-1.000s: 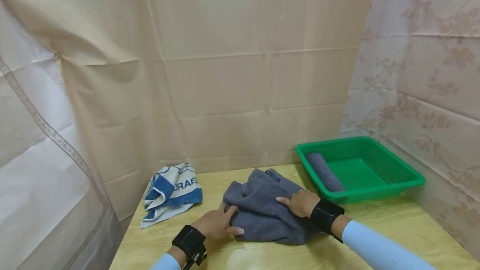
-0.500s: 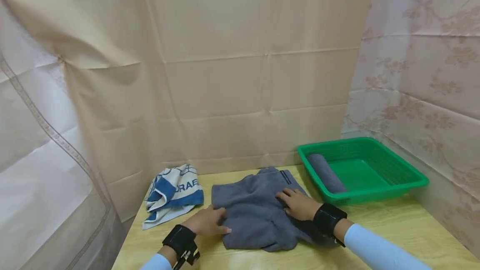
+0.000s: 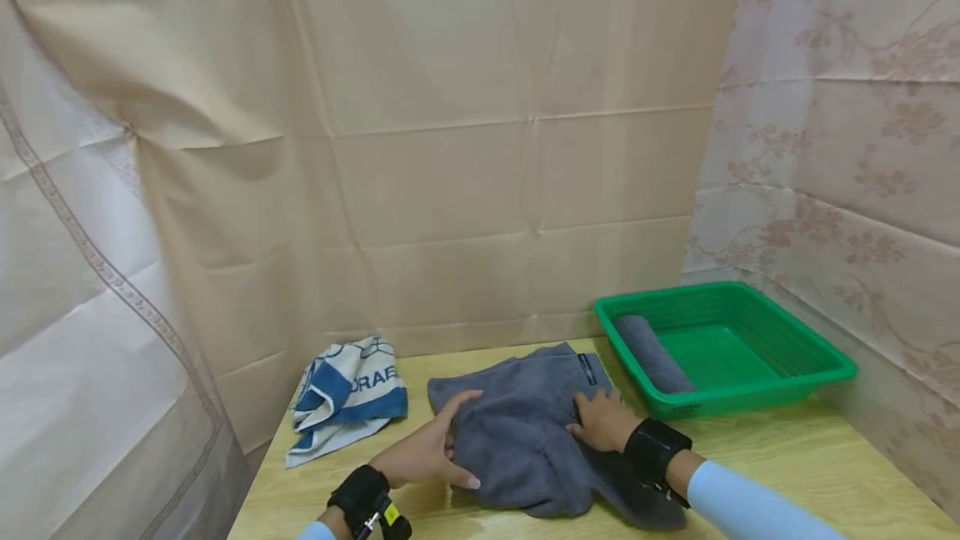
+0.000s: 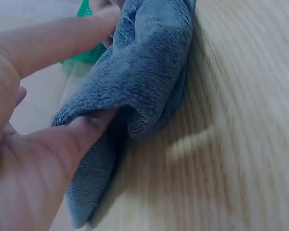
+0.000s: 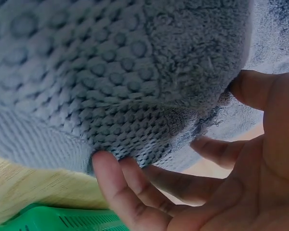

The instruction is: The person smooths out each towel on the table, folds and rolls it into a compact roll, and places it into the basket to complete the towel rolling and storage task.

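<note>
A crumpled grey towel point(image 3: 517, 432) with a dark label lies on the table in the head view. My left hand point(image 3: 431, 448) is at its left edge, index finger and thumb spread apart. In the left wrist view, a fold of the towel point(image 4: 139, 67) drapes over a fingertip of the left hand point(image 4: 33, 125); its other fingers are hidden. My right hand point(image 3: 603, 422) grips the towel's right side, fingers bent. The right wrist view has the right hand point(image 5: 207, 173) with thumb and fingertips at the edge of a bumpy-textured part of the towel point(image 5: 111, 62).
A green basket point(image 3: 780, 386) stands at the back right, a rolled grey towel point(image 3: 652, 355) along its left side. On the left of the table point(image 3: 720, 440) lies a crumpled white-and-blue towel point(image 3: 348, 394). A beige curtain point(image 3: 450, 148) hangs behind.
The grey towel has been spread wider and flatter, its label shifting right and a flap now reaching toward the front right. My left hand went left, then back right, its fingers opening wider.
</note>
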A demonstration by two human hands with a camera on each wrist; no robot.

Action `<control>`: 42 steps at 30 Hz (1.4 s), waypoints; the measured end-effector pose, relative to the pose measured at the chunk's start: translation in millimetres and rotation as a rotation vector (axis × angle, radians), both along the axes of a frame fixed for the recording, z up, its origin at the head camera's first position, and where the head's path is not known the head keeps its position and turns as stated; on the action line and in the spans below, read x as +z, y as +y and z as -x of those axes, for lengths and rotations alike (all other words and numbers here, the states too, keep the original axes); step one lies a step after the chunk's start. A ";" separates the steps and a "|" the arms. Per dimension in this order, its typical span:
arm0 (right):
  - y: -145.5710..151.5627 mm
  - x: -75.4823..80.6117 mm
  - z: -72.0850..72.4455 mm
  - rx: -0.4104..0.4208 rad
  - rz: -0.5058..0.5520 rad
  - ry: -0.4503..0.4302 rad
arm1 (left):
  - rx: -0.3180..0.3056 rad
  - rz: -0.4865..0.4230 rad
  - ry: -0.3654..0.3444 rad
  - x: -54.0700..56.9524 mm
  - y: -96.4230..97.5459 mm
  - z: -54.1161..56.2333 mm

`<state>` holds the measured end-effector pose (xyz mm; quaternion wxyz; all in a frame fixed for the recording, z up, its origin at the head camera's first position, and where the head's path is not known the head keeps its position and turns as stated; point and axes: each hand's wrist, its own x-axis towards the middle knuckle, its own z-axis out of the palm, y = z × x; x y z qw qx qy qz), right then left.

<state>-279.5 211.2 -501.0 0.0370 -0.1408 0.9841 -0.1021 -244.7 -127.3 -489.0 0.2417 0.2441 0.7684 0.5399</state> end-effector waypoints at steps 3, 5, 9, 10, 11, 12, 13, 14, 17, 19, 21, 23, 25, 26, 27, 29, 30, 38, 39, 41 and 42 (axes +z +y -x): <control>-1.6 -1.3 0.2 -0.016 0.000 0.009 | 0.051 -0.020 -0.038 -2.7 0.2 -2.7; -1.7 -1.3 0.1 -0.021 -0.001 0.011 | 0.096 -0.018 -0.051 -4.0 -0.1 -4.0; -0.8 -1.6 0.1 -0.019 -0.003 0.016 | 0.214 -0.055 -0.027 -1.9 -2.3 -3.9; -0.5 -1.6 0.1 -0.015 -0.002 0.021 | 0.250 -0.068 -0.007 -0.3 -3.4 -3.6; -0.3 -1.6 0.2 -0.009 -0.003 0.026 | 0.288 -0.093 0.002 1.3 -4.5 -3.0; -0.2 -1.6 0.3 -0.004 -0.003 0.031 | 0.327 -0.110 0.014 2.7 -5.9 -2.4; -0.3 -2.0 0.7 0.001 -0.005 0.037 | 0.366 -0.120 0.023 4.0 -7.3 -1.8; -0.3 -2.5 1.0 0.001 -0.011 0.040 | 0.403 -0.124 0.027 4.4 -8.8 -1.1; -1.0 -4.2 1.5 -0.002 -0.036 0.045 | 0.443 -0.094 -0.011 2.4 -14.6 -1.5; -0.5 -7.3 2.3 -0.017 -0.035 0.047 | 0.369 -0.058 -0.062 -0.4 -19.1 -4.1; 0.6 -9.7 2.7 -0.033 -0.016 0.053 | 0.268 -0.010 -0.094 -3.6 -21.8 -7.2; 2.3 -12.4 3.5 -0.046 0.006 0.072 | 0.189 0.028 -0.112 -5.3 -23.2 -10.5; 3.6 -12.9 2.9 -0.056 0.015 0.100 | 0.165 0.062 -0.114 -5.1 -24.2 -12.6; 3.9 -12.6 2.2 -0.057 0.009 0.117 | 0.164 0.074 -0.114 -4.4 -25.6 -13.3; 3.9 -12.4 1.5 -0.057 0.002 0.132 | 0.166 0.078 -0.129 -3.4 -28.0 -14.1; 5.1 -12.3 -0.3 -0.050 -0.012 0.156 | 0.149 0.067 -0.164 -1.7 -33.3 -14.9; 5.8 -12.4 -1.0 -0.045 -0.014 0.162 | 0.136 0.062 -0.184 -0.7 -36.2 -15.2; 10.1 -9.0 0.8 -0.015 0.061 0.131 | 0.042 0.261 -0.002 5.2 -47.3 -17.5; 11.2 -8.6 0.6 -0.020 0.070 0.123 | 0.041 0.292 0.052 4.4 -46.7 -17.9; 13.8 -7.4 -2.1 -0.030 0.088 0.092 | 0.039 0.348 0.161 1.3 -44.7 -19.0; 15.2 -6.6 -4.7 -0.033 0.098 0.072 | 0.034 0.359 0.193 -1.3 -43.7 -20.0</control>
